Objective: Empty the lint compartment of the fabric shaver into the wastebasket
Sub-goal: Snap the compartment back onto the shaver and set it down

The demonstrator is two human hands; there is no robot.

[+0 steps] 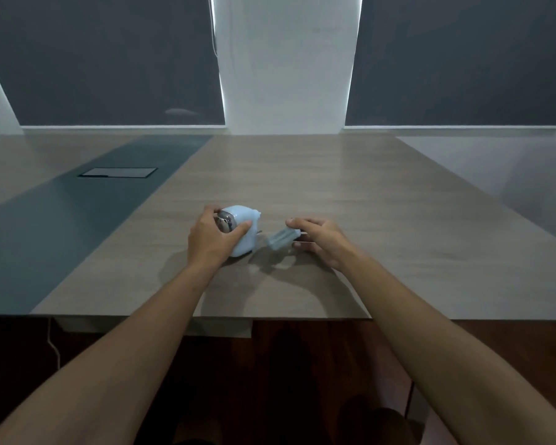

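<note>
The pale blue fabric shaver (243,224) stands on the wooden table (350,194) near its middle. My left hand (211,240) wraps around the shaver from the left, thumb and fingers on its metal head end. A small pale blue lint compartment (281,239) is apart from the shaver, just to its right, slightly above the tabletop. My right hand (321,240) pinches this piece between thumb and fingers. No wastebasket is in view.
A dark grey strip (61,226) runs along the table's left part, with a rectangular cable hatch (118,172) set in it. The table's front edge (206,317) is close to my body. A white cable (53,345) hangs below the table on the left.
</note>
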